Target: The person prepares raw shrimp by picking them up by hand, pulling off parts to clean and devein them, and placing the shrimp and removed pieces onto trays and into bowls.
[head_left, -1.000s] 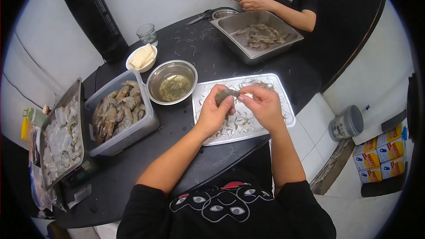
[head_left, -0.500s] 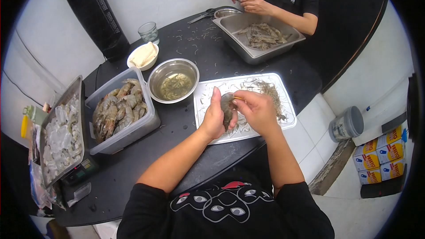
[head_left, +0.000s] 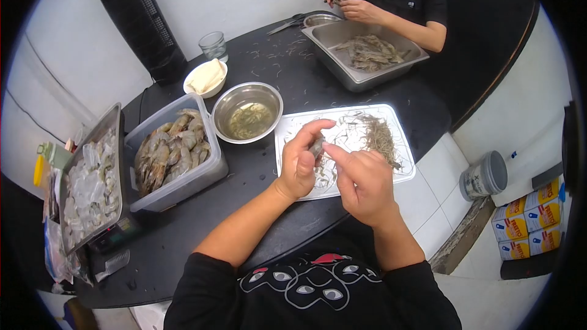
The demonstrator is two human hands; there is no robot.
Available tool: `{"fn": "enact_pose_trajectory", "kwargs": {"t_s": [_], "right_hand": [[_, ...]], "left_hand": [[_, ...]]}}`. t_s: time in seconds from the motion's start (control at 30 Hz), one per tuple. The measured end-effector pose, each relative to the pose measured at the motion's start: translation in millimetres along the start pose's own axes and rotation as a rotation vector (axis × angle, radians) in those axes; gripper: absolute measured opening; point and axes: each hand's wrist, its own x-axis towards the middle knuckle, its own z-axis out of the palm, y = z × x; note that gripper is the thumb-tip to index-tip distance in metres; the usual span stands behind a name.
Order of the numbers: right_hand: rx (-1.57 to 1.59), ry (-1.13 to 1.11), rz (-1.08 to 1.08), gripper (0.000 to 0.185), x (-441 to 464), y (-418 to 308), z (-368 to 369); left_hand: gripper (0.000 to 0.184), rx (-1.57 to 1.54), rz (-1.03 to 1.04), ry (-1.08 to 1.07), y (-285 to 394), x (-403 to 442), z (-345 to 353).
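A grey raw shrimp (head_left: 317, 146) lies in my left hand (head_left: 299, 165), mostly covered by the curled fingers and thumb. My right hand (head_left: 365, 178) meets it from the right, its index fingertip against the shrimp and its other fingers curled in. Whatever those curled fingers hold, if anything, is hidden. Both hands are above a white tray (head_left: 299, 194) strewn with thin shrimp scraps, with a pile of feelers and legs (head_left: 382, 140) on its right side.
Left of the tray stand a steel bowl (head_left: 218, 107) of cloudy water and a plastic tub (head_left: 208, 187) of whole shrimp. Farther left, a metal tray (head_left: 117, 165) holds ice and shrimp. Across the black table (head_left: 269, 220), a co-worker (head_left: 391, 0) handles something small above a steel pan (head_left: 351, 79).
My right hand has turned, its index finger now stretched to the shrimp. The thin yellowish stick seen between its fingers before is out of sight. The view has shifted slightly.
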Motion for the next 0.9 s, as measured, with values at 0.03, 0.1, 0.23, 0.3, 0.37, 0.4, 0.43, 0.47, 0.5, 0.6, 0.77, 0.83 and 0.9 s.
{"fn": "enact_pose_trajectory", "kwargs": {"t_s": [0.03, 0.1, 0.23, 0.3, 0.37, 0.4, 0.43, 0.47, 0.5, 0.6, 0.77, 0.83, 0.9], "right_hand": [[0.007, 0.011, -0.006, 0.040, 1.1, -1.6, 0.8], [0.020, 0.022, -0.012, 0.040, 1.6, -2.2, 1.0], [0.041, 0.018, -0.009, 0.039, 1.3, -3.7, -1.3], [0.048, 0.016, -0.011, 0.039, 0.9, -4.5, -1.7], [0.055, 0.015, -0.018, 0.039, 0.3, -3.7, -1.6], [0.053, 0.012, -0.023, 0.038, 0.5, -3.8, -2.0], [0.052, 0.010, -0.027, 0.038, 1.0, -4.6, -2.7], [0.050, 0.008, -0.032, 0.038, 1.3, -5.4, -3.3], [0.044, 0.003, -0.034, 0.038, 1.6, -5.8, -4.1], [0.040, 0.002, -0.044, 0.038, 2.5, -7.1, -5.7], [0.015, -0.008, -0.056, 0.038, 2.2, -6.3, -6.1], [0.006, -0.013, -0.067, 0.038, 2.6, -5.8, -6.5], [-0.009, -0.025, -0.070, 0.038, 3.4, -6.3, -7.2]], "left_hand": [[0.077, -0.018, 0.010, -0.017, -0.8, -1.0, 0.4], [0.076, -0.054, 0.031, -0.050, -5.1, -2.9, 0.8], [0.074, 0.019, 0.154, -0.020, -12.3, -4.2, -1.2], [0.073, 0.098, 0.263, -0.021, -13.2, -0.6, -4.3], [0.073, 0.139, 0.291, -0.020, -12.3, 0.1, -6.6], [0.072, 0.159, 0.305, -0.020, -12.1, 0.7, -7.2], [0.072, 0.172, 0.321, -0.018, -12.5, 1.3, -7.8], [0.072, 0.184, 0.337, -0.016, -13.2, 1.8, -8.3], [0.071, 0.196, 0.353, -0.014, -13.6, 2.2, -8.8], [0.071, 0.215, 0.363, -0.019, -12.0, 3.4, -10.3], [0.075, 0.234, 0.306, -0.045, -8.6, 1.4, -12.7], [0.074, 0.235, 0.322, -0.043, -8.4, 1.9, -13.0], [0.070, 0.229, 0.356, -0.031, -9.0, 4.2, -12.8]]}}
